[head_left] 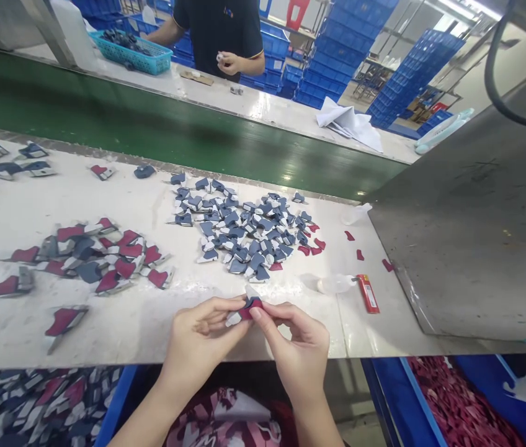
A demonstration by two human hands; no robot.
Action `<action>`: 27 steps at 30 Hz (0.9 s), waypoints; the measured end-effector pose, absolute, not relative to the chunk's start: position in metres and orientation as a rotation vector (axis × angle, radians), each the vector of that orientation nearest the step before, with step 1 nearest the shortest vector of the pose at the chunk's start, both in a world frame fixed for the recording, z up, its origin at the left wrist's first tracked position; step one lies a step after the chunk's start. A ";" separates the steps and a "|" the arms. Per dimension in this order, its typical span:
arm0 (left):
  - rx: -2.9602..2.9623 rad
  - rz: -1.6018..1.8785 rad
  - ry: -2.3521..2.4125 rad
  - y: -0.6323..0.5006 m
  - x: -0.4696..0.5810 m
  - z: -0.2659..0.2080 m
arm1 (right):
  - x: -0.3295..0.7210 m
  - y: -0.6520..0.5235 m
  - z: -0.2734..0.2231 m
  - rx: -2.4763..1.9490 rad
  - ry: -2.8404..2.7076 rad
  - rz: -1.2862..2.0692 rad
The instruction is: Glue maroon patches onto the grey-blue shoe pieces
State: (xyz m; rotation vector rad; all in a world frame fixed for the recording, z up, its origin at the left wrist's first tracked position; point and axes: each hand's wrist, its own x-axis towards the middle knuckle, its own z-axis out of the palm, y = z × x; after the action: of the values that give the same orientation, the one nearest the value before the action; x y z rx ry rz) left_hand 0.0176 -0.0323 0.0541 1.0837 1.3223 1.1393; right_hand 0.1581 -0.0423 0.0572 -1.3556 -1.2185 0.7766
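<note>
Both hands meet over the front edge of the white worktop. My left hand (207,326) pinches a small grey, white and dark red moulded part (250,307) between thumb and fingers. From the other side, my right hand (293,335) grips the same part, its thumb pressed on the dark red face. Just beyond the hands lies a pile of blue-grey and white parts (249,226). Left of it is a second pile of parts with dark red faces (118,254). Some loose dark red pieces (316,244) lie at the first pile's right edge.
A small clear bottle (335,284) and a red lighter-like box (368,294) lie to the right, before a metal housing (468,211). Beyond the green conveyor (188,133) a co-worker (219,37) stands. Blue bins with dark red pieces (463,403) and mixed parts (35,403) sit below.
</note>
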 end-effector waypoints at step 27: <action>1.013 0.987 1.232 -0.030 0.010 0.086 | 0.185 -0.035 0.054 -1.072 -1.196 1.378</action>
State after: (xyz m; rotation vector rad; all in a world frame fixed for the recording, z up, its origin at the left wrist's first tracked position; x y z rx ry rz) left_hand 0.0104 -0.0303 0.0860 1.0127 1.2320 0.9869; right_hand 0.1853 -0.0353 0.0537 -1.0719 -1.1957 1.3776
